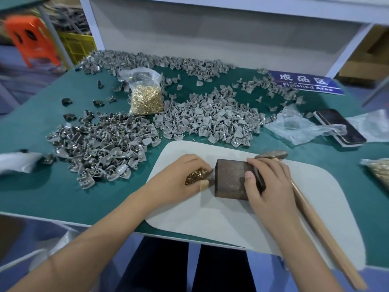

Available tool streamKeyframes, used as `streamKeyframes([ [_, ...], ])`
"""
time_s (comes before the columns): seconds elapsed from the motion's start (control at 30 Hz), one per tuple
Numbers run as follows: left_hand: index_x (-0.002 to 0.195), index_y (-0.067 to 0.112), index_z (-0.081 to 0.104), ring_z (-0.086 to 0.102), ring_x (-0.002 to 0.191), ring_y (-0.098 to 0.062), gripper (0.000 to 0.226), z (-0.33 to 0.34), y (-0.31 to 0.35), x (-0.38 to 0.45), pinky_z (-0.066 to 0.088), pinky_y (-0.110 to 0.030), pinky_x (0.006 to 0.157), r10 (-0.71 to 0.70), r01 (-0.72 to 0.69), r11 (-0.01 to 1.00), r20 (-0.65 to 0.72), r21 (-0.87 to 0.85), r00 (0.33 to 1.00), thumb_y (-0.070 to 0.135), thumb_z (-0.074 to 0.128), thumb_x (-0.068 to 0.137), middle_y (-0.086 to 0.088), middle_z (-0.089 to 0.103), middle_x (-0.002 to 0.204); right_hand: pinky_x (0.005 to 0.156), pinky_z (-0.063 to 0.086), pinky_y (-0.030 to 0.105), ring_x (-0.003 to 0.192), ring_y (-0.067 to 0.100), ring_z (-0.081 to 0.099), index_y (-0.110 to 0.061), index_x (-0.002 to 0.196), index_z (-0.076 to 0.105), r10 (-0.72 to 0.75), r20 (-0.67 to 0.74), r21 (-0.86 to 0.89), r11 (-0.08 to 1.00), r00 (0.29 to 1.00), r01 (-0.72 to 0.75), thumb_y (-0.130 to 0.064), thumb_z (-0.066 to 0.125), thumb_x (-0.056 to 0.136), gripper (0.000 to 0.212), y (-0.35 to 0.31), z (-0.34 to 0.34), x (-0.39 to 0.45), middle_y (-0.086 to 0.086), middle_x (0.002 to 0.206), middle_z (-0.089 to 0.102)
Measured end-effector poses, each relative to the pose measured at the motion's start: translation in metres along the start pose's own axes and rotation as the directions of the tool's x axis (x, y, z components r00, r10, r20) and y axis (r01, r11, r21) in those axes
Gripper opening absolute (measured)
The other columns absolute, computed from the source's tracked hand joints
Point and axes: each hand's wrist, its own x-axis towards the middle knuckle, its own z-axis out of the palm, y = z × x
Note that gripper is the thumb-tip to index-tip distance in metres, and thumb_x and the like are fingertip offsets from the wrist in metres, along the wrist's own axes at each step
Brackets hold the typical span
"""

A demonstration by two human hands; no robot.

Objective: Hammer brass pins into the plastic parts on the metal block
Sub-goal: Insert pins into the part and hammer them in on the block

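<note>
A dark rusty metal block [230, 179] stands on a white mat [210, 220] at the table's front. My right hand [267, 186] grips the block's right side, thumb on its top face. My left hand [185, 175] rests just left of the block, fingers curled over a small heap of loose brass pins [194, 177]. A hammer [273, 155] with a long wooden handle [320, 230] lies on the mat to the right, its head behind my right hand. Grey plastic parts [210, 119] lie in heaps behind the mat. A clear bag of brass pins [146, 98] stands among them.
Another pile of grey and dark plastic parts [99, 146] lies left of the mat on the green table [52, 192]. A phone [339, 128] and crumpled clear bags [299, 127] lie at the right. A blue sign [305, 83] sits at the back right.
</note>
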Motion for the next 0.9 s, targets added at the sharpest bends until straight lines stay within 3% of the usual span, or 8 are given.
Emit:
streamKeyframes([
  [0.17, 0.115, 0.023, 0.071, 0.050, 0.108, -0.011, 0.023, 0.005, -0.001, 0.002, 0.045, -0.030, 0.093, 0.070, -0.068, 0.994, -0.023, 0.080, 0.997, 0.032, 0.071, 0.093, 0.010, 0.057, 0.113, 0.106, 0.042, 0.055, 0.116, 0.032, 0.053, -0.009, 0.120, 0.071, 0.008, -0.013, -0.004, 1.000, 1.000, -0.008, -0.027, 0.054, 0.095, 0.035, -0.002, -0.001, 0.001, 0.007, 0.119, 0.065],
  [0.5, 0.087, 0.028, 0.069, 0.049, 0.099, -0.008, 0.010, 0.017, 0.000, 0.010, 0.042, -0.024, 0.087, -0.034, 0.028, 0.999, -0.143, -0.044, 0.989, 0.021, 0.076, 0.086, 0.018, 0.061, 0.095, 0.109, 0.041, 0.046, 0.119, 0.029, 0.052, -0.010, 0.123, 0.070, 0.035, 0.009, -0.016, 0.999, 0.999, -0.035, -0.028, 0.053, 0.096, 0.037, -0.006, -0.004, -0.001, 0.005, 0.122, 0.064],
  [0.7, 0.097, 0.027, 0.069, 0.054, 0.104, -0.010, 0.005, 0.013, 0.001, 0.011, 0.045, -0.036, 0.095, 0.016, -0.011, 1.000, -0.198, 0.027, 0.980, 0.024, 0.066, 0.094, 0.017, 0.063, 0.102, 0.110, 0.038, 0.035, 0.118, 0.027, 0.053, -0.009, 0.121, 0.071, 0.012, -0.009, 0.004, 1.000, 1.000, -0.012, -0.025, 0.056, 0.095, 0.034, -0.003, -0.005, 0.002, 0.005, 0.121, 0.065],
  [0.8, 0.110, 0.027, 0.066, 0.055, 0.112, -0.005, 0.019, 0.008, -0.005, 0.004, 0.044, -0.026, 0.096, -0.169, 0.102, 0.974, -0.352, -0.201, 0.921, 0.018, 0.050, 0.104, 0.018, 0.063, 0.111, 0.110, 0.040, 0.039, 0.117, 0.028, 0.053, -0.008, 0.121, 0.071, 0.008, -0.013, 0.000, 1.000, 1.000, -0.008, -0.024, 0.056, 0.095, 0.034, -0.002, -0.003, 0.002, 0.007, 0.120, 0.066],
  [0.9, 0.114, 0.024, 0.064, 0.060, 0.109, 0.003, 0.028, 0.001, -0.007, 0.001, 0.048, -0.017, 0.094, -0.402, 0.217, 0.871, -0.387, -0.441, 0.830, 0.011, 0.040, 0.107, 0.017, 0.066, 0.112, 0.107, 0.041, 0.047, 0.116, 0.030, 0.052, -0.008, 0.121, 0.070, 0.003, -0.012, 0.000, 1.000, 1.000, -0.003, -0.022, 0.057, 0.095, 0.033, -0.005, -0.001, 0.004, 0.008, 0.119, 0.065],
])
